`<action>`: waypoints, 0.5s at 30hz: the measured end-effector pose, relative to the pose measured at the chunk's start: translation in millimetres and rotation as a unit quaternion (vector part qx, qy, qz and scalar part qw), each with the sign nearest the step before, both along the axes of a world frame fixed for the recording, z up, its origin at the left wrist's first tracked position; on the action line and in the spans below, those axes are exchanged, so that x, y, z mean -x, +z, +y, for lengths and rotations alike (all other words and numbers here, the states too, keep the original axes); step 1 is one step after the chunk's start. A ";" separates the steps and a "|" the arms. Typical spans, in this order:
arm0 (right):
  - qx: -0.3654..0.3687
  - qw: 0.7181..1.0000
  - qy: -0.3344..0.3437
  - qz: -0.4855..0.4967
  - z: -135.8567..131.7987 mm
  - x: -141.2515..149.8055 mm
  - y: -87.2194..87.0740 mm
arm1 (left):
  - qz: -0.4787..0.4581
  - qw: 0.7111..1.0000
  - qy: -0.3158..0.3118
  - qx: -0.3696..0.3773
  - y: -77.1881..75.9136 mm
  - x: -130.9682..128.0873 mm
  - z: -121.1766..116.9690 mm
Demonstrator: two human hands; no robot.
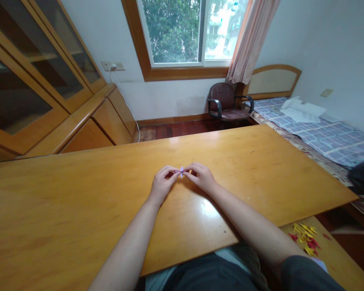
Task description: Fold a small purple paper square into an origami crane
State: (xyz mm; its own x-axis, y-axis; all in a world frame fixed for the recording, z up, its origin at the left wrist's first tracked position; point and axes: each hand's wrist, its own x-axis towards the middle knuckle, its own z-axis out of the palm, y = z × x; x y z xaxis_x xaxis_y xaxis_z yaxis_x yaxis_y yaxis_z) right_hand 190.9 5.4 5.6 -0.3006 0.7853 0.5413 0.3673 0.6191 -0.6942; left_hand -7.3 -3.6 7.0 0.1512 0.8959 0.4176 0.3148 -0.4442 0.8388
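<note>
Looking out over a broad wooden table (79, 210), spread from nine o'clock round to four. Seeing beyond it a glass-doored cabinet (79, 115) at ten o'clock, a bed (324, 135) with a plaid cover at three, a window (171, 32) at twelve and a pink curtain (255, 36) at one. Noting a maroon armchair (224, 97) between one and two, past the table's far edge, and, at four, a lower wooden surface (346, 268) bearing a loose heap of yellow and red folded pieces (309, 234). Holding the left hand (162, 184) and right hand (202, 178) nearly closed over the table, thumbs against fingers. Pinching between them a small purple paper piece (182, 171), at six o'clock near the middle of the view: gripped by the left from its eight o'clock side, by the right from between three and four. Too small for making out any folds.
</note>
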 end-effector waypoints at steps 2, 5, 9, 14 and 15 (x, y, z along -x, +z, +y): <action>0.008 1.000 -0.009 0.003 -0.5 0.2 0.1 | -0.008 1.000 0.003 0.001 0.4 -0.3 -0.2; 0.003 1.000 -0.006 0.007 -0.4 0.2 -0.4 | -0.018 1.000 0.004 -0.002 2.5 -1.3 -1.1; -0.003 1.000 -0.001 0.002 -0.1 -0.1 -1.3 | -0.017 1.000 -0.001 -0.020 5.9 -1.8 -2.0; 0.006 1.000 -0.005 0.007 0.2 -0.2 -3.0 | -0.013 1.000 0.000 -0.028 6.2 -1.5 -1.9; 0.008 1.000 -0.006 0.008 0.3 -0.2 -3.3 | -0.013 1.000 0.001 -0.025 5.7 -1.4 -1.9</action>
